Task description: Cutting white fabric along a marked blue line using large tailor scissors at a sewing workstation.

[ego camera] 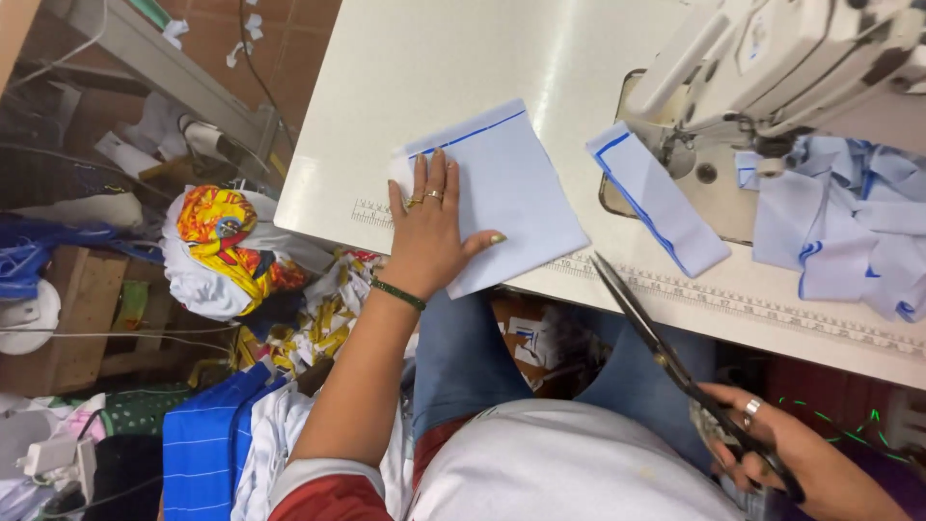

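My left hand lies flat, fingers spread, on a folded pale blue cloth piece with a dark blue line along its far edge, at the near edge of the white sewing table. My right hand is low at the right, below the table edge, gripping the handles of large dark scissors. The scissor blades point up and left toward the table edge, closed or nearly closed. A second pale blue piece with a blue edge lies by the sewing machine.
A heap of pale blue cloth pieces lies right of the machine. A measuring tape strip runs along the table's near edge. Colourful cloth bundles and scraps crowd the floor at left, with blue striped fabric beside my lap.
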